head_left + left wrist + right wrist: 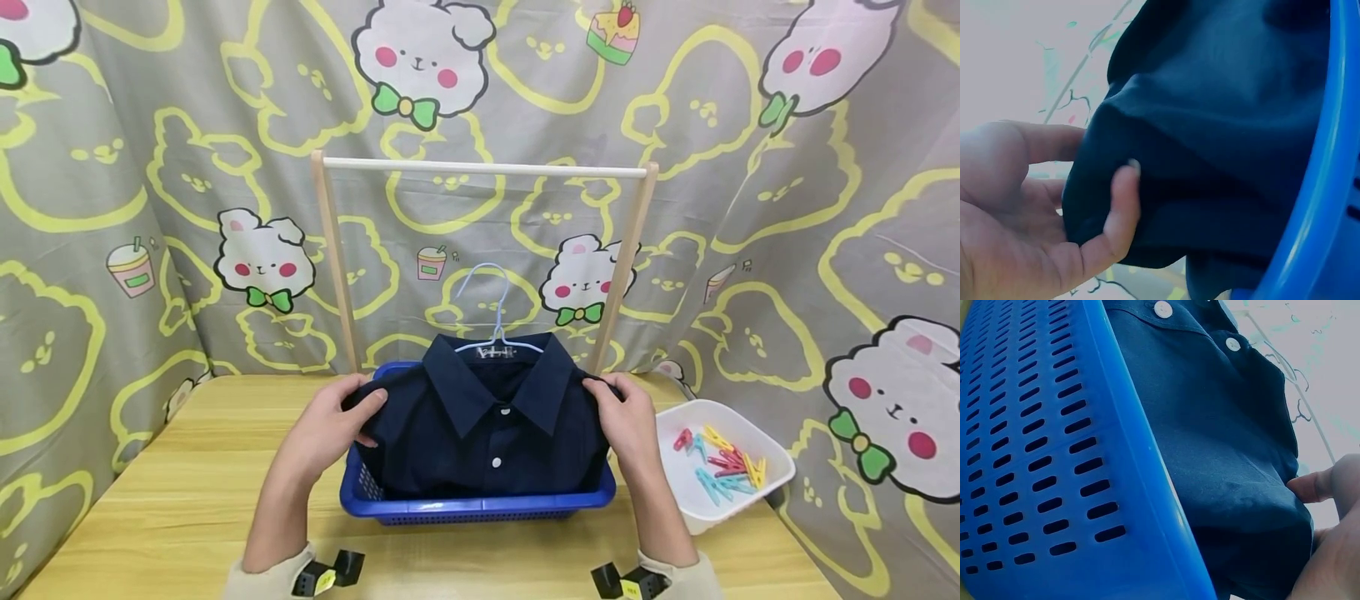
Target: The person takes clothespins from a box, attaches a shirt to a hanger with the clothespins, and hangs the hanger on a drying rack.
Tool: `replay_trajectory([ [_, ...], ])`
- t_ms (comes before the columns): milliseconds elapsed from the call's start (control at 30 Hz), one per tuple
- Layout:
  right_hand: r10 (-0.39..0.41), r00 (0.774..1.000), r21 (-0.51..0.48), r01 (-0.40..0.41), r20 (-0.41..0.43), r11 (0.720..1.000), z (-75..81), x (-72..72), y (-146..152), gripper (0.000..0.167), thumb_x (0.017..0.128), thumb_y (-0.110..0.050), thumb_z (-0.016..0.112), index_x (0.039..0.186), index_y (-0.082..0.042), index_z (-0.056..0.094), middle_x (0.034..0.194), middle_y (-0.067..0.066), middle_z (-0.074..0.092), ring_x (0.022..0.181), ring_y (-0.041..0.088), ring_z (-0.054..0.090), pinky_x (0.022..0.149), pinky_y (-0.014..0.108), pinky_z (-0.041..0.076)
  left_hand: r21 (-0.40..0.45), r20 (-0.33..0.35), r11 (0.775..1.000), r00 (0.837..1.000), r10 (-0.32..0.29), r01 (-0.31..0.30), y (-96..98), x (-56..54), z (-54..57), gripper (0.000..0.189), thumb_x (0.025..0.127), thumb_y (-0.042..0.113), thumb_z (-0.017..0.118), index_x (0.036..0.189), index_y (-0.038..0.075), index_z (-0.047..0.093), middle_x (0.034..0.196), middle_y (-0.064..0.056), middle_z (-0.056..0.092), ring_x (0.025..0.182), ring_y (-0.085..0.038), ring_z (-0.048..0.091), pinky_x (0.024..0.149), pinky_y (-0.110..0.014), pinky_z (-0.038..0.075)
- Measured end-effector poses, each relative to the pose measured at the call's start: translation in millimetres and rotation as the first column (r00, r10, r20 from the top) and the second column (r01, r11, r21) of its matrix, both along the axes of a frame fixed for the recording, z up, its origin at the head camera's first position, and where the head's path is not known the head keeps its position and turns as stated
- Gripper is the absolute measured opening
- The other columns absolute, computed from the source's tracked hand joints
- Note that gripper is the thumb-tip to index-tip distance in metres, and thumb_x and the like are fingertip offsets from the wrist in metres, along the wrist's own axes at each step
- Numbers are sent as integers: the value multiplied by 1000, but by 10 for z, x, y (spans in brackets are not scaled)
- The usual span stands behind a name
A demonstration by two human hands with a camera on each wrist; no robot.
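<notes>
A person's two bare hands grip a dark navy collared shirt [442,454] by its shoulders at the lower centre of the frame. The fingers of the left hand [335,423] are narrowed on the cloth, thumb on the front and the others behind, pinching the shoulder. Opposite, the fingers of the right hand [628,417] close narrowly on the other shoulder, thumb uppermost, the remaining fingers partly hidden.

The shirt faces front, its pointed collar spread and slightly open at the neck, with two white buttons [497,462] showing on the placket and a pale label [495,352] inside the collar. A light-blue wire hanger [498,332] sits in the neck, its hook upright. The garment's lower part lies within a blue plastic basket [480,505] with slotted sides, standing on a wood-grain bench [217,467].

Behind rises a pale wooden rack [334,258] with a white crossbar. At the lower right, a white plastic tub [780,471] holds red, yellow and turquoise clothes pegs [727,461].
</notes>
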State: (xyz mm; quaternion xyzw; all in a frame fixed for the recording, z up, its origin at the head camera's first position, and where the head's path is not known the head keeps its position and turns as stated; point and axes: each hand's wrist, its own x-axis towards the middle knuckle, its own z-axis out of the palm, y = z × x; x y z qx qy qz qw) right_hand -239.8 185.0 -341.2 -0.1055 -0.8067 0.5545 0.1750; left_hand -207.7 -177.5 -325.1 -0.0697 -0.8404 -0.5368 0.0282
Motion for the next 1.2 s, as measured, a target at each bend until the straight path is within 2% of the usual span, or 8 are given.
replay_trajectory([
  [100, -4, 1000, -4, 4, -1, 1000, -3, 0, 6, 28, 95, -32, 67, 100, -4, 68, 106, 12, 64, 94, 21, 56, 79, 26, 44, 16, 6, 1000, 1000, 24, -24, 33, -29, -20, 39, 104, 31, 57, 128, 0, 58, 116, -18, 60, 87, -21, 65, 75, -33, 59],
  [267, -2, 1000, -9, 2, -3, 1000, -4, 0, 6, 29, 95, -32, 67, 101, -4, 68, 106, 11, 64, 95, 21, 56, 80, 26, 44, 61, 18, 995, 997, 74, -75, 41, -82, -51, 35, 103, 32, 59, 115, -1, 61, 99, -12, 60, 80, -20, 60, 70, -31, 56],
  [500, -3, 1000, -5, 3, 5, 1000, -2, 9, 7, 29, 96, -33, 66, 100, -4, 67, 106, 11, 63, 95, 22, 55, 80, 28, 44, 160, 15, 984, 997, 82, -83, 37, -130, -85, 29, 103, 27, 59, 90, 1, 57, 80, -5, 53, 74, -21, 57, 68, -33, 52],
  [833, -2, 1000, 2, 2, 11, 1000, -3, 11, 12, 28, 95, -33, 66, 98, -5, 66, 104, 11, 63, 94, 22, 55, 81, 29, 44, 275, 37, 960, 998, 49, -57, 18, -139, -125, 29, 102, 23, 59, 79, 7, 54, 77, 0, 46, 77, -19, 51, 74, -31, 45],
  [1067, 14, 1000, -18, -14, 12, 1000, 2, 16, 22, 29, 95, -35, 67, 96, -6, 65, 101, 8, 61, 91, 21, 54, 78, 29, 44, 280, 4, 955, 995, 99, -96, 39, -148, -146, 34, 100, 23, 60, 70, 10, 49, 74, 0, 40, 77, -20, 48, 72, -30, 39],
  [1200, 21, 1000, -17, -21, 17, 1000, 5, 14, 28, 29, 94, -35, 68, 97, -6, 66, 102, 8, 62, 92, 21, 54, 79, 28, 45, 286, 1, 950, 991, 132, -127, 48, -161, -152, 31, 99, 19, 60, 70, 12, 54, 74, 1, 44, 79, -19, 49, 73, -29, 40],
])
